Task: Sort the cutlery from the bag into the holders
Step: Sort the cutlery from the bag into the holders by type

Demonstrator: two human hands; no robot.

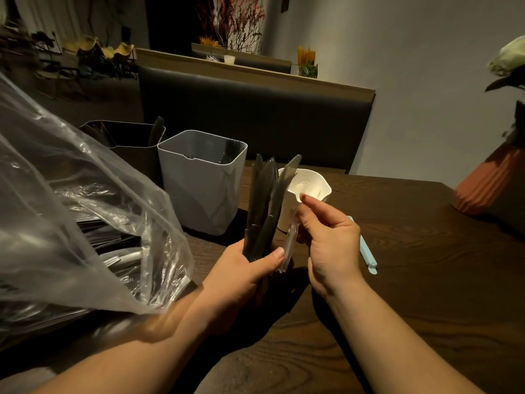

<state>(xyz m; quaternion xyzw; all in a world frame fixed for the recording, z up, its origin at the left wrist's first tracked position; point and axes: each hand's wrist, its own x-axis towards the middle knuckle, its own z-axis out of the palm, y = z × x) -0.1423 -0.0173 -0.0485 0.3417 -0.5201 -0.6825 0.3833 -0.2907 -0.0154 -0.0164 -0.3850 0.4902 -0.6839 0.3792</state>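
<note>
My left hand grips a bundle of dark plastic knives, blades pointing up. Beside it, my right hand pinches a clear plastic spoon by its upper part, just in front of the white holder. A grey holder with some dark cutlery inside stands left of the white one. Behind it is a black holder with a dark utensil sticking out. The clear plastic bag with more cutlery lies at the left, against my left forearm.
A light blue clip lies on the dark wooden table right of my right hand. An orange ribbed vase stands at the table's right edge. A dark padded bench back runs behind the holders.
</note>
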